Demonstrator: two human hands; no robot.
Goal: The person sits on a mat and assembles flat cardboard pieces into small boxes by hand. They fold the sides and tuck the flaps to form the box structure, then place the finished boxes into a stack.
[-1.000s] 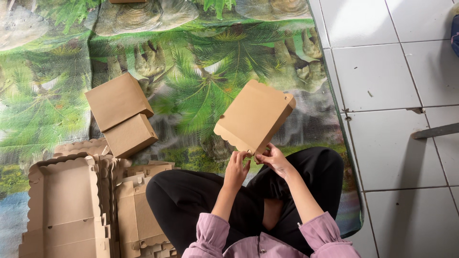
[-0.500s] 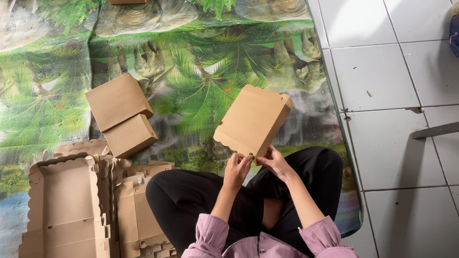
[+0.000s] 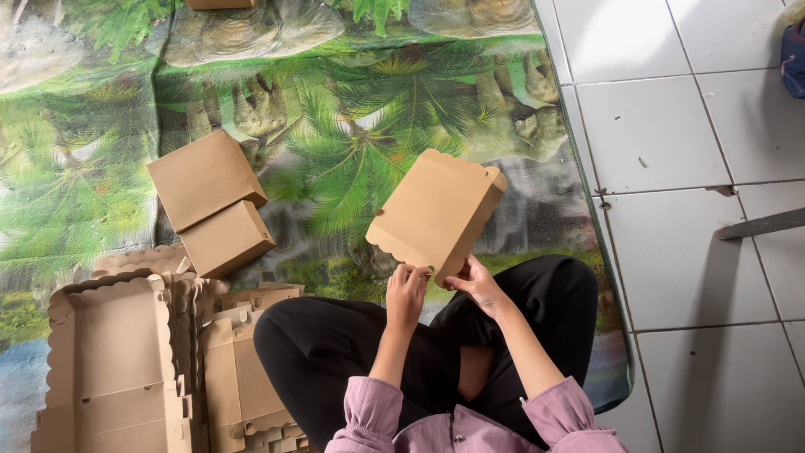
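I see both hands gripping 1 brown cardboard box (image 3: 436, 214) at frame centre: left hand (image 3: 406, 289) pinches its scalloped edge, right hand (image 3: 478, 283) closed on the lower corner. Risk: excess pinch may crease the flap. Palm-print mat (image 3: 352, 126) at 12 o'clock; white tiles (image 3: 671, 126) at 3 o'clock.

three folded boxes (image 3: 436, 214), two hands (image 3: 407, 289)
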